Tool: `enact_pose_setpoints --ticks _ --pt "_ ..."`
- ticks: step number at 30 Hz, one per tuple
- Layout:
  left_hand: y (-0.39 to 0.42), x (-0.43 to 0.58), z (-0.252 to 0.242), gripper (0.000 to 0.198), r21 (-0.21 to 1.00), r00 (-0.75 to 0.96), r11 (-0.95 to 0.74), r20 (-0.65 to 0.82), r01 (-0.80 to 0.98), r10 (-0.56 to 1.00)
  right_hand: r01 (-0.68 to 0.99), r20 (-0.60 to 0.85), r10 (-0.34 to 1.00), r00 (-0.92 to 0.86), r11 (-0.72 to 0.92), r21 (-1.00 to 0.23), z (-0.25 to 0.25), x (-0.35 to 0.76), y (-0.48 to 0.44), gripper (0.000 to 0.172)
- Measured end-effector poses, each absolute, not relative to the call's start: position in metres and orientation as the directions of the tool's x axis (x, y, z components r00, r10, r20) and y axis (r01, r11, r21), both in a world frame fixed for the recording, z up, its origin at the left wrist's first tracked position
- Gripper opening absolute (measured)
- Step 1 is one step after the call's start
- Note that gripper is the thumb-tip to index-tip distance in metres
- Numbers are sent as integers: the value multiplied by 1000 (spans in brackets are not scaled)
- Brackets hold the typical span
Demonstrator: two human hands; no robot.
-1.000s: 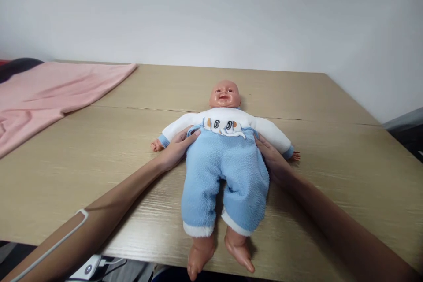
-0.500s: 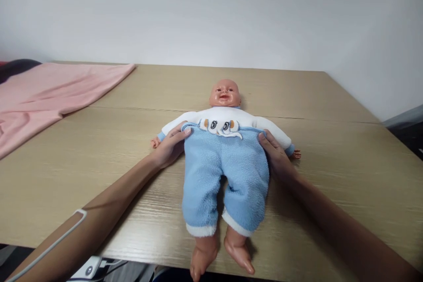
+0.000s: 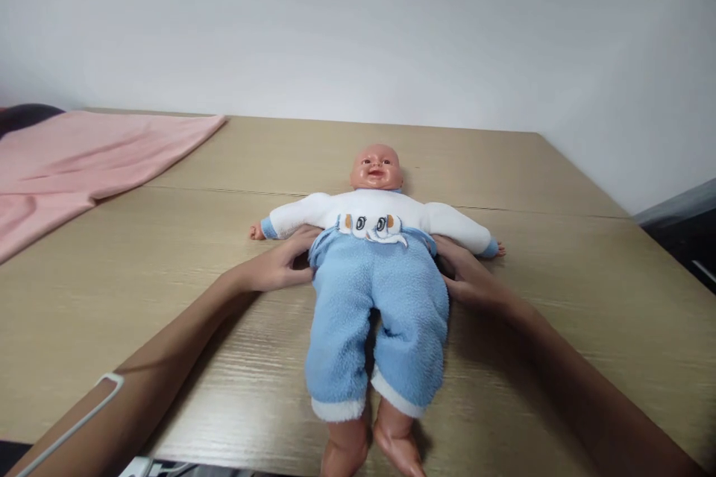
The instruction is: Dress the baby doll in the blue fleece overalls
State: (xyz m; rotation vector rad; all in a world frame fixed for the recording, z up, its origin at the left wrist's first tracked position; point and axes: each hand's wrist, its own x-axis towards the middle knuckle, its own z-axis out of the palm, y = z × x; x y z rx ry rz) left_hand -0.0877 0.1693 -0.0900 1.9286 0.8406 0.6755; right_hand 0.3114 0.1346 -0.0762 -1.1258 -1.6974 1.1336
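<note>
Left hand (image 3: 278,262) and right hand (image 3: 473,276) (both spread wide) touch the blue-trousered doll (image 3: 372,276).

We see soft, moderate light, with pale glare on the tabletop (image 3: 240,406) left of the doll (image 3: 372,268). The right hand (image 3: 475,279) lies in shade, and the wall (image 3: 335,22) dims toward the top.
</note>
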Motion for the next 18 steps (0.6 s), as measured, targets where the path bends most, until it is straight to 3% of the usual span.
enact_pose_setpoints --ticks 2,5,8,11,14,18 --pt "169 -90 -94 40 891 627 -353 105 285 772 242 117 941 -318 199 -950 -78 309 134 20" --pt "166 -83 -105 29 962 540 -195 63 191 839 128 35 976 -215 64 -990 -83 302 131 21" --pt "158 -64 -112 26 995 367 49 -14 -87 930 -63 -131 983 -126 -140 -988 -88 290 128 23" --pt "150 -43 -114 32 930 231 169 -95 -327 968 -173 -211 970 -119 -229 -958 -90 277 125 36" --pt "146 -31 -110 37 921 212 195 -128 -336 969 -197 -225 967 -119 -245 -949 -88 268 124 47" --pt "147 -29 -107 53 933 186 164 -108 -320 977 -194 -162 984 -72 -173 -965 -87 267 123 45"
